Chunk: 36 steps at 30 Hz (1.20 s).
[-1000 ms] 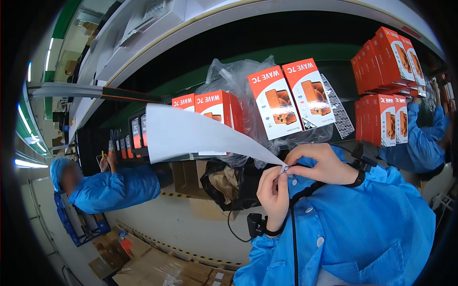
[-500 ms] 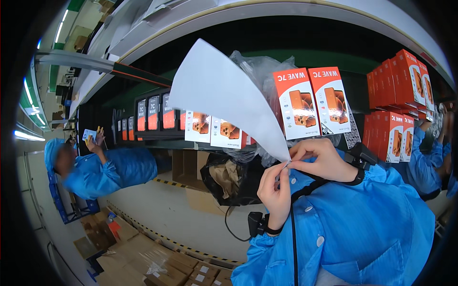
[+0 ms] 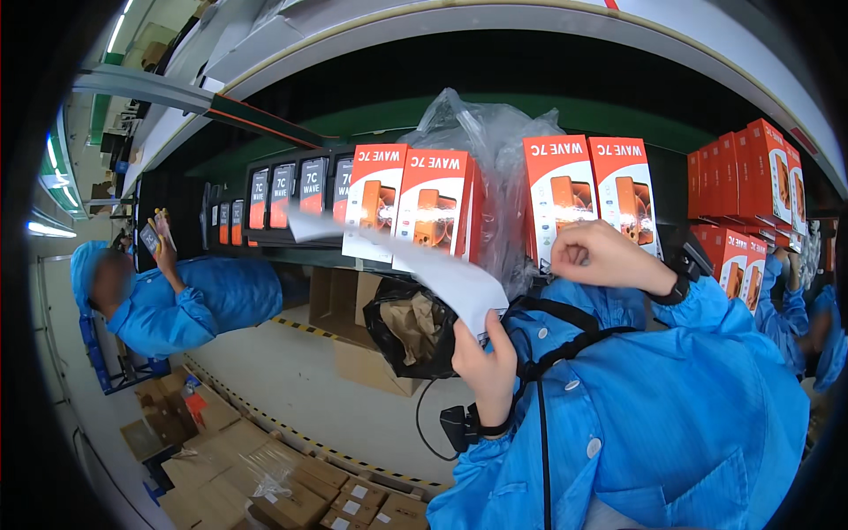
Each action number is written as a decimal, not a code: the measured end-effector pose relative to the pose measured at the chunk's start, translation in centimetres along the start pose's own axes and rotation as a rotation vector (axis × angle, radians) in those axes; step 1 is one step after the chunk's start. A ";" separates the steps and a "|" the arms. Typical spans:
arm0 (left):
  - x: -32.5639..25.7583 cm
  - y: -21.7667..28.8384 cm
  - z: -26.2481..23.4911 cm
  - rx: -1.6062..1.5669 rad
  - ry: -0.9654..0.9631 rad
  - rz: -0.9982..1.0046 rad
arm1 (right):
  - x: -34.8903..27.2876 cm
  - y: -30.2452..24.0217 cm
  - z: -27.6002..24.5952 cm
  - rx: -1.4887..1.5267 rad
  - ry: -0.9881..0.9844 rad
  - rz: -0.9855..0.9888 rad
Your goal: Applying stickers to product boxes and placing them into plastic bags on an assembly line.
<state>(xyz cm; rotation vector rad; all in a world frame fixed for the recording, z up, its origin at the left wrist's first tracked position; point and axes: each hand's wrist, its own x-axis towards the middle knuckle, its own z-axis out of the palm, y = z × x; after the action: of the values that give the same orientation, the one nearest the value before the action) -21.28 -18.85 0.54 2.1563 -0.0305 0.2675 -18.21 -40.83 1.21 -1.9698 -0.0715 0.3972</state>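
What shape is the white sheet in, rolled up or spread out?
Spread out, with a bend: the white sheet sweeps from the left hand in one long, unrolled curve.

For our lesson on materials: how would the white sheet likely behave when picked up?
The sheet is probably floppy: it bends in a curve away from the left hand. It is likely light: that hand alone holds it, by one end. Its thin look suggests it may crease easily.

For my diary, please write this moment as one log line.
left hand: holds white sheet | right hand: curled, off sheet, near red boxes
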 end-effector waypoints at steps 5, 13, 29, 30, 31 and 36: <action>0.3 0.2 -0.2 -0.029 -0.015 -0.073 | 1.3 1.2 0.0 -0.178 -0.025 -0.008; 0.2 0.0 0.1 -0.017 -0.020 -0.031 | 1.6 1.9 0.3 -0.087 -0.035 0.005; 0.0 -0.2 -0.3 -0.175 -0.032 -0.074 | 0.6 2.0 2.0 -0.269 0.216 -0.120; 0.0 -0.5 -0.2 -0.259 -0.061 -0.080 | 0.0 1.1 2.1 -0.174 0.121 -0.078; -0.1 -0.8 -0.3 -0.340 -0.084 -0.092 | -0.4 -0.6 2.8 0.015 0.085 -0.058; 0.4 0.3 -0.9 -0.695 -0.193 -0.303 | -1.0 -3.6 5.6 0.144 0.184 -0.258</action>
<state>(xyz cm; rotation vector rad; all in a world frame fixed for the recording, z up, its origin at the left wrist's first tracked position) -21.05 -18.28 1.34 1.4604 0.0819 -0.1198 -20.43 -34.63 2.61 -1.8175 -0.1723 0.0506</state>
